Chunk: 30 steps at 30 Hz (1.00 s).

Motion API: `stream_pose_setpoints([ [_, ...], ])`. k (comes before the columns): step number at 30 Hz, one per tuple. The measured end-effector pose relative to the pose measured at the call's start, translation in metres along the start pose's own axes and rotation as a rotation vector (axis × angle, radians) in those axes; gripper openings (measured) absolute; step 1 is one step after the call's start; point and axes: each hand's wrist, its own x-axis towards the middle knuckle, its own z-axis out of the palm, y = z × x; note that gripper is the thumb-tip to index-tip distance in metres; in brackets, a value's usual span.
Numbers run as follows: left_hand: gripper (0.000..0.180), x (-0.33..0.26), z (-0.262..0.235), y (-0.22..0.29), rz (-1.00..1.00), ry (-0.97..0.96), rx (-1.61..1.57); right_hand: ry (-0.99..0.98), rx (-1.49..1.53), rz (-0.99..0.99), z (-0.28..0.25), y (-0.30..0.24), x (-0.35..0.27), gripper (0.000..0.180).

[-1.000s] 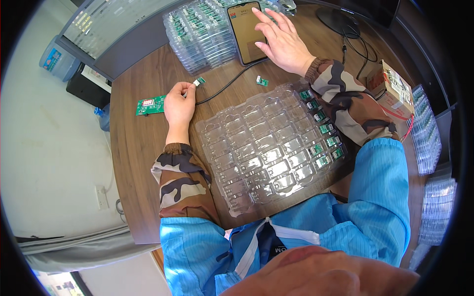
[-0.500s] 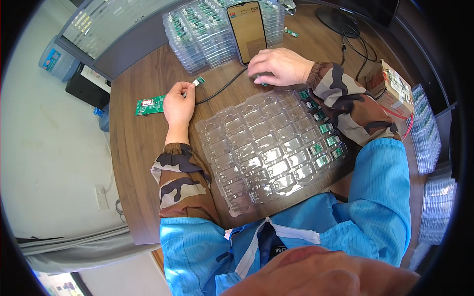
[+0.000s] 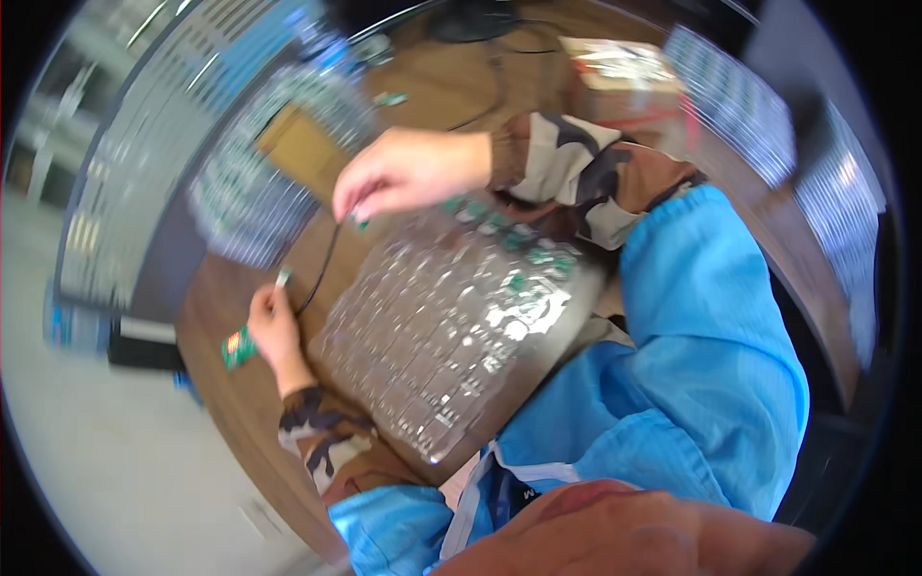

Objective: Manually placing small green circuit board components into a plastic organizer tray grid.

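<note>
The picture is smeared by motion. My left hand (image 3: 274, 322) is closed in a pinch, a small circuit board with a white part (image 3: 283, 277) sticking out above its fingertips. Beside it lies a larger green circuit board (image 3: 237, 348) with a red display. A black cable (image 3: 327, 264) runs from near my left hand toward the phone. My right hand (image 3: 413, 173) pinches a small green circuit board (image 3: 362, 224), mostly hidden by its fingers, above the far edge of a clear plastic tray (image 3: 403, 336). Several small green boards (image 3: 514, 235) sit in the tray's right-hand pockets.
A phone (image 3: 303, 154) leans against a stack of clear trays (image 3: 230, 206) holding green boards. A cardboard box (image 3: 624, 91) stands at the far right, with more stacked trays (image 3: 735, 106) beyond it. One small loose board (image 3: 391, 99) lies at the back.
The whole view has swung, so the table appears turned and shifted left. Both hands keep their pinches; my right hand is now raised a little nearer the tray's far edge.
</note>
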Motion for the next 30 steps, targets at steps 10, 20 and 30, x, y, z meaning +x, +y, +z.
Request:
stream_pose_setpoints([
  [10,0.018,0.0,-0.002,0.005,0.052,-0.021,-0.009,0.257,-0.001,0.455,-0.079,-0.09,-0.201,0.017],
  [20,0.016,-0.002,-0.004,0.007,0.0,-0.024,-0.059,1.032,-1.156,1.09,-0.22,-0.136,-0.387,0.014],
  [30,0.017,0.0,-0.003,0.003,-0.011,-0.026,-0.071,0.933,-1.243,1.475,-0.231,-0.109,-0.435,0.022],
])
